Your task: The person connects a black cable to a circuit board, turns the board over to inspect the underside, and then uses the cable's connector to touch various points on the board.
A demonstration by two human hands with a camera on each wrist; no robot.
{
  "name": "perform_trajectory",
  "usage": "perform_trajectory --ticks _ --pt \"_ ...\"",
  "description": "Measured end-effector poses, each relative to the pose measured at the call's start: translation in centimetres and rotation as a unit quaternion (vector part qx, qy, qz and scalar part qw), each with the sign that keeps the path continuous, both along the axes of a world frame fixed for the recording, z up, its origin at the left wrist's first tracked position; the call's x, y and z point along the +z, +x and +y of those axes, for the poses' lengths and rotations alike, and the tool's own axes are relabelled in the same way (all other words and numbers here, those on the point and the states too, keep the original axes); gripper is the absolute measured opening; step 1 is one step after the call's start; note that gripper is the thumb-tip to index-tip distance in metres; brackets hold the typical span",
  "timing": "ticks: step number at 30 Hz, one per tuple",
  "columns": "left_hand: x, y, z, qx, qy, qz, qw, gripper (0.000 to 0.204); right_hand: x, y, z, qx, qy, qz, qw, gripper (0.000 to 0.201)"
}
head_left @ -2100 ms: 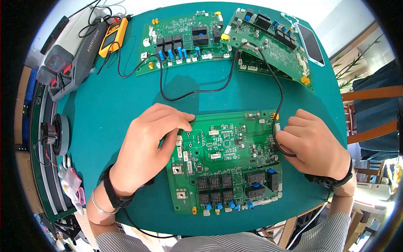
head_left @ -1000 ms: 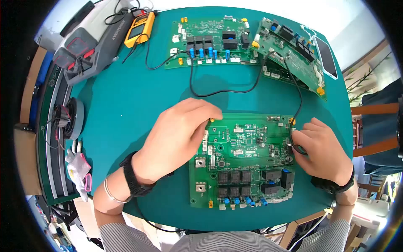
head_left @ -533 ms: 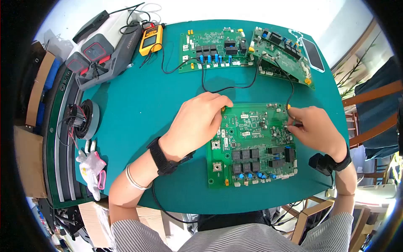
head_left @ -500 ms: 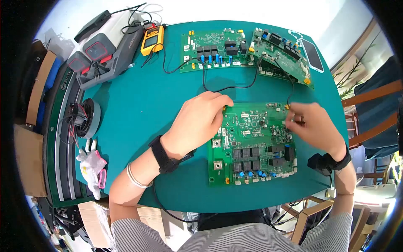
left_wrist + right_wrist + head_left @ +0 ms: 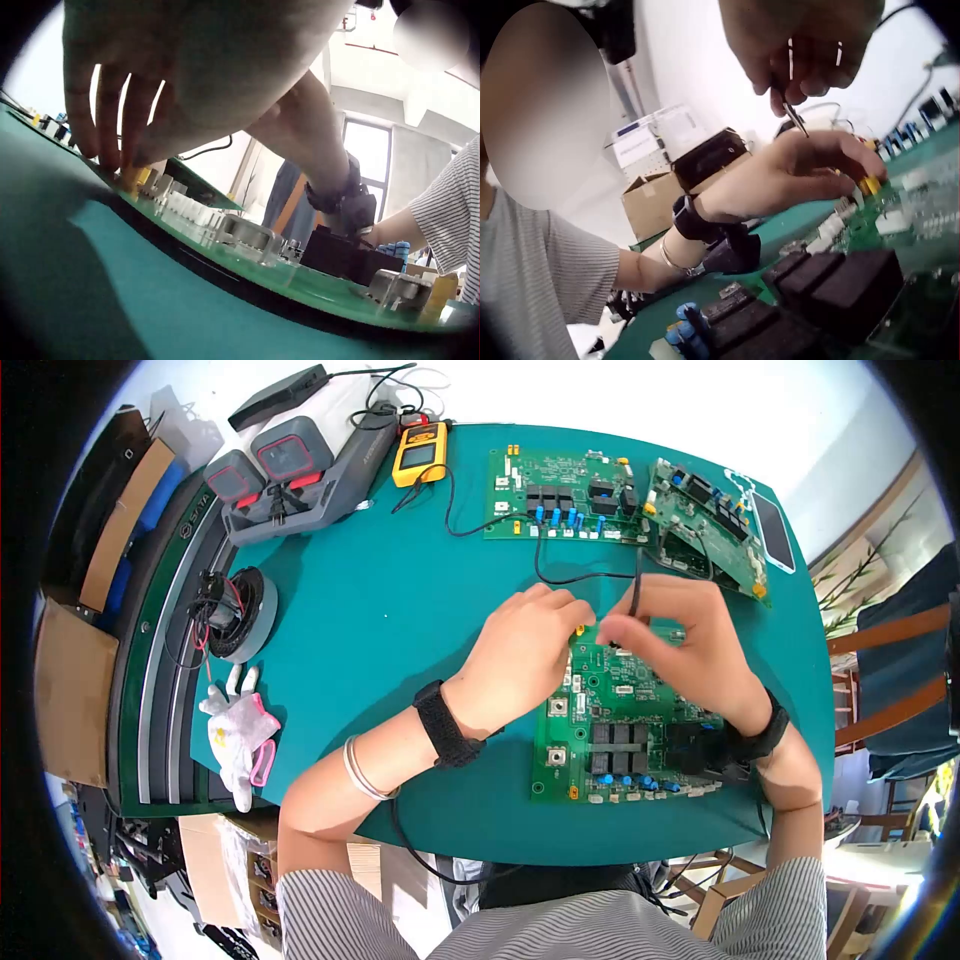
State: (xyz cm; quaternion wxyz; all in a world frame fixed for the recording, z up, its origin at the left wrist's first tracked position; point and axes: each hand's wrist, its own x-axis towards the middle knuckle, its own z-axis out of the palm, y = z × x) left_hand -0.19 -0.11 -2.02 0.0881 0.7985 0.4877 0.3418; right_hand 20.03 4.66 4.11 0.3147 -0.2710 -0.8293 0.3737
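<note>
A green circuit board (image 5: 600, 705) with black relays and blue capacitors lies on the table in front of me. At its far left corner, my left hand (image 5: 525, 645) grips the board with curled fingers beside a yellow connector (image 5: 870, 185). My right hand (image 5: 690, 640) is raised over the board's far part, close to the left hand. Its fingertips pinch a slim test probe (image 5: 795, 118), whose metal tip points down in the right wrist view. A black cable (image 5: 585, 575) runs from this hand back to a yellow handheld meter (image 5: 420, 453).
Another circuit board (image 5: 560, 495) lies at the back, with stacked boards (image 5: 705, 525) to its right. A phone (image 5: 772, 532) rests beyond those. At the left are a grey tool case (image 5: 305, 485), a round wired part (image 5: 240, 615) and a white-and-pink glove (image 5: 240, 735).
My right hand has lifted from the board's right edge and moved left with the probe, toward my left hand. The left hand keeps its place at the corner. The head view has shifted.
</note>
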Motion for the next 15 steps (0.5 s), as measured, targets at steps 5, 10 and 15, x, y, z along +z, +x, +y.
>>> perform_trajectory --ticks 5,10,15 --pt "0.0 -0.6 0.9 0.016 -0.086 -0.037 0.995 0.021 -2.5 -0.4 0.9 0.041 0.055 0.011 0.998 0.018" --pt "-0.4 -1.1 1.7 0.003 -0.080 -0.076 0.994 0.021 -3.2 -0.4 -0.1 0.057 0.088 -0.002 0.994 0.013" --pt "-0.4 -1.1 1.8 -0.019 -0.133 -0.145 0.980 0.017 -2.6 0.3 0.3 0.085 0.126 -0.040 0.988 0.010"
